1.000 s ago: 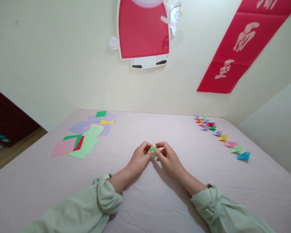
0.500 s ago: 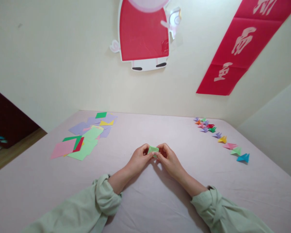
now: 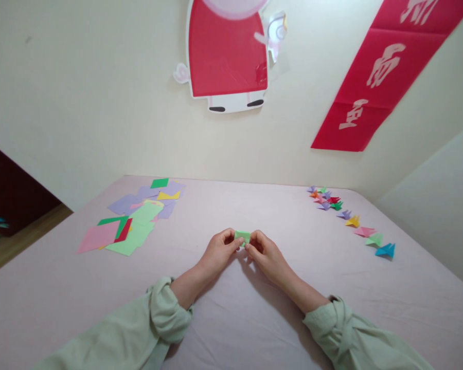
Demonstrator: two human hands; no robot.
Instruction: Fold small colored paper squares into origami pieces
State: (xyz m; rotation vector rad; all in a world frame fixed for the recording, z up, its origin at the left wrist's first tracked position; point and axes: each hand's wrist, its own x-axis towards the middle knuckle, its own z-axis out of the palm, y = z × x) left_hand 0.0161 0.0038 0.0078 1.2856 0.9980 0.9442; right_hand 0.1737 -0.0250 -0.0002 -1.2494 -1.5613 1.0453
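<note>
A small folded piece of light green paper (image 3: pixel 242 235) is held up between my two hands, over the middle of the table. My left hand (image 3: pixel 220 251) pinches its left side, the thumb lying across the front. On the right side, my right hand (image 3: pixel 268 253) grips the paper between thumb and fingers. Both thumbs are close together at its lower edge. The fingertips behind the paper are hidden, and the finer folds are too small to make out.
Loose sheets of coloured paper (image 3: pixel 137 228) lie overlapping on the left of the pale pink tabletop (image 3: pixel 200 329). Along the right runs a row of several small folded paper figures, a blue paper figure (image 3: pixel 386 251) nearest. Behind stands a wall with a red banner (image 3: pixel 355 115).
The green paper has turned from a tilted position to a nearly level strip, and its top edge is now straighter. My thumbs have shifted slightly on it.
</note>
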